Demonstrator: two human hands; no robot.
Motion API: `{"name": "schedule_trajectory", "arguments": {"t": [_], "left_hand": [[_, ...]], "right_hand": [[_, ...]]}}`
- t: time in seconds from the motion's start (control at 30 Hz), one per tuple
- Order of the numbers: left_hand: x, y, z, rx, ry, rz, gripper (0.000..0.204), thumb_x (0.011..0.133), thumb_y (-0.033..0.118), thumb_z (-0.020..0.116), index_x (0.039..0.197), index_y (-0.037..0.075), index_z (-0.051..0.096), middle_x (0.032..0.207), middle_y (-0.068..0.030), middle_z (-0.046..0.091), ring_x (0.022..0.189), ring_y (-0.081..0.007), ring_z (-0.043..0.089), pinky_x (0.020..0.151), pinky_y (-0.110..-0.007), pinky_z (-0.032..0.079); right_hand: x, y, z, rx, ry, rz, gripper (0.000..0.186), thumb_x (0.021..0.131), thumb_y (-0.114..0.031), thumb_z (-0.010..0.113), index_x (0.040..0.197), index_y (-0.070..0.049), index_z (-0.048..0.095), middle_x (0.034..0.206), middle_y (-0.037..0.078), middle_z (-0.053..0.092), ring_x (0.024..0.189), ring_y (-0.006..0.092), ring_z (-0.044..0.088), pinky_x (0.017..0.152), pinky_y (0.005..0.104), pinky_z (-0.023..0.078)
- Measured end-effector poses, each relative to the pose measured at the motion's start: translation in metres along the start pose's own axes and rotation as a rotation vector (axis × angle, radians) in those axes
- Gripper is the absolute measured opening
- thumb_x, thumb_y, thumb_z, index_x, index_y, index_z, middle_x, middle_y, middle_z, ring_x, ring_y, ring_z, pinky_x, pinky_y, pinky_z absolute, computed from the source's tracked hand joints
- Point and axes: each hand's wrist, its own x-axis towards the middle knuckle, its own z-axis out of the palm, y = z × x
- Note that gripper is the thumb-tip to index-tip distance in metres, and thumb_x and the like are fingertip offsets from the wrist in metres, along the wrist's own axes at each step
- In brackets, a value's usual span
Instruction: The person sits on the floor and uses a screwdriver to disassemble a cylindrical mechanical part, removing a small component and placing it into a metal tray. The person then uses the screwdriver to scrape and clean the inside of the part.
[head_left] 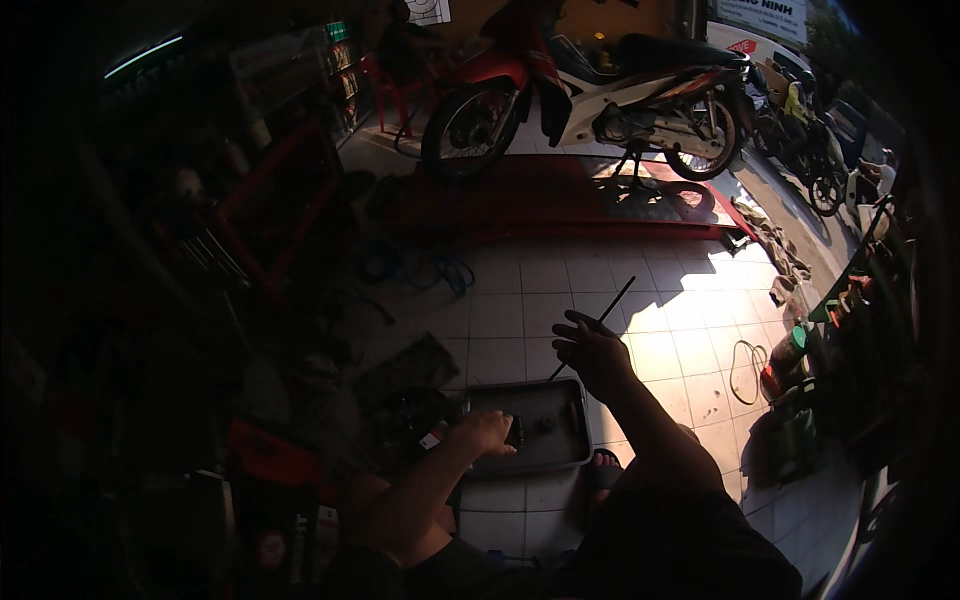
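Note:
A shallow grey rectangular tray [586, 425] stands on the tiled floor in front of me. My left hand [487, 432] is over its left side, fingers closed on a small dark part [516, 432] whose kind the shade hides. A small dark round piece [544, 424] lies in the tray, to the right of that hand. Above the tray's far right corner, my right hand [592, 350] grips a long thin dark rod [622, 291] held at a slant. The rod's lower end points down toward the tray's far edge; I cannot tell what kind of tool it is.
Ahead, a red and white motorbike [610, 100] stands on a low red platform [480, 205]. Blue hose [450, 272] coils on the floor at left. A red rack [280, 205] stands farther left. Bottles and a green-lidded container [792, 342] crowd the right side.

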Motion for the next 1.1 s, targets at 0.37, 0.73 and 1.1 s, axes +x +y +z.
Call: {"name": "schedule_trajectory", "arguments": {"t": [0.37, 0.73, 1.1], "left_hand": [[-0.002, -0.004, 0.004, 0.037, 0.040, 0.062, 0.068, 0.086, 0.057, 0.070, 0.125, 0.002, 0.057, 0.125, -0.0144, 0.063, 0.119, -0.0313, 0.062, 0.100, -0.044, 0.052], [-0.004, -0.001, 0.003, 0.013, 0.056, 0.038, 0.068, 0.085, 0.056, 0.071, 0.125, 0.003, 0.057, 0.122, -0.0145, 0.065, 0.117, -0.0316, 0.063, 0.099, -0.044, 0.052], [0.000, -0.003, 0.008, 0.033, 0.060, 0.046, 0.067, 0.083, 0.056, 0.072, 0.122, 0.002, 0.060, 0.120, -0.0142, 0.067, 0.114, -0.0314, 0.066, 0.097, -0.044, 0.053]], "right_hand": [[0.013, 0.007, -0.022, -0.525, -0.055, -0.066, 0.046, 0.102, -0.011, 0.053, 0.146, -0.002, 0.042, 0.135, 0.013, 0.060, 0.102, 0.0197, 0.063, 0.088, 0.0311, 0.052], [0.024, 0.025, -0.024, 0.467, -0.248, 0.172, 0.041, 0.104, -0.014, 0.047, 0.144, -0.002, 0.043, 0.130, 0.018, 0.059, 0.112, 0.0266, 0.059, 0.095, 0.0384, 0.051], [0.007, 0.002, 0.011, 0.277, -0.062, 0.123, 0.026, 0.101, -0.028, 0.053, 0.116, -0.007, 0.058, 0.102, 0.010, 0.061, 0.088, 0.0250, 0.058, 0.081, 0.0370, 0.047]]}}
